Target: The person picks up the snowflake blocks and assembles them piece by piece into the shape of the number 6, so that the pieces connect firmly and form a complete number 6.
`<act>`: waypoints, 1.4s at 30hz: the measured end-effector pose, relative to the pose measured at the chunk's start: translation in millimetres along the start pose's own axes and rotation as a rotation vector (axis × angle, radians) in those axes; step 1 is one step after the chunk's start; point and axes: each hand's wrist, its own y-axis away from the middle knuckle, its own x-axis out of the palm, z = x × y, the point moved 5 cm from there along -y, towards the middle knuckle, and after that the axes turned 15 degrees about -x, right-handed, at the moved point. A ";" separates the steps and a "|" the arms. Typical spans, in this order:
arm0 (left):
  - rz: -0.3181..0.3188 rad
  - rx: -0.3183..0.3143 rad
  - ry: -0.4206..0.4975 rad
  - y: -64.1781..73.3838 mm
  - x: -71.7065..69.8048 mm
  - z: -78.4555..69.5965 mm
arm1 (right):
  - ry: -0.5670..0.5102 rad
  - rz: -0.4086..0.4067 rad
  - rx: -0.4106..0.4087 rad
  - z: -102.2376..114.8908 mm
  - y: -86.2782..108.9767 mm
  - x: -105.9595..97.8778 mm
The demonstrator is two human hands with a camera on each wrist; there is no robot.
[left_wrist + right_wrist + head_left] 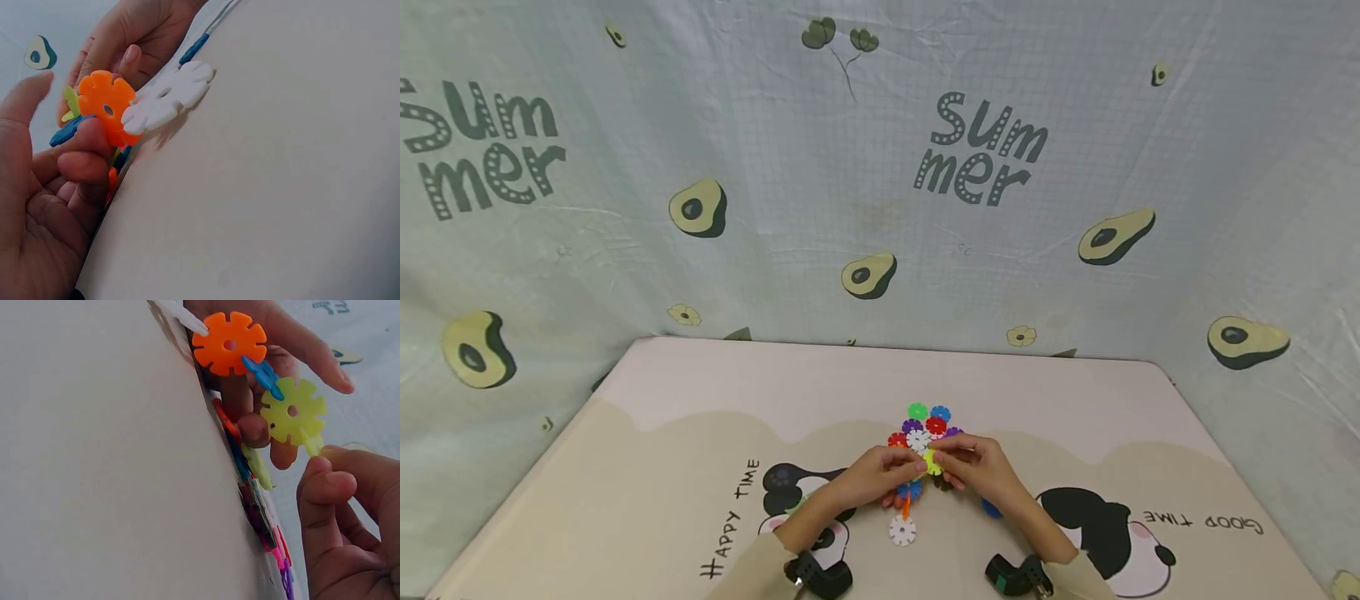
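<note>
A chain of notched plastic snowflake discs links a white disc (902,531), an orange disc (100,94), a blue disc (265,376) and a yellow disc (294,412). My left hand (880,477) holds the chain near the orange and blue discs with curled fingers; its thumb stands away in the left wrist view. At the chain's other end, my right hand (976,468) pinches a second yellow disc (313,445) between thumb and finger, touching the first yellow one. The white disc hangs at the end nearest me.
Just beyond my hands lie several joined-looking discs, among them a green disc (917,412), a red disc (936,425) and a white disc (917,440). A blue disc (991,507) shows beside my right forearm. The panda-printed tablecloth (700,467) meets a hanging curtain (775,275) behind.
</note>
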 end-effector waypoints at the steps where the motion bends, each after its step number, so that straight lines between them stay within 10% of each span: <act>1: -0.007 -0.002 -0.006 0.1 -0.5 -0.1 | -0.007 0.006 -0.003 0.1 -0.1 0.6; 29: -0.120 0.041 -0.029 2.2 -4.0 0.8 | 0.294 0.253 0.011 1.2 4.1 -13.7; 42: -0.083 0.041 0.030 3.5 -1.8 0.5 | 0.189 0.191 0.043 -0.7 3.1 -16.0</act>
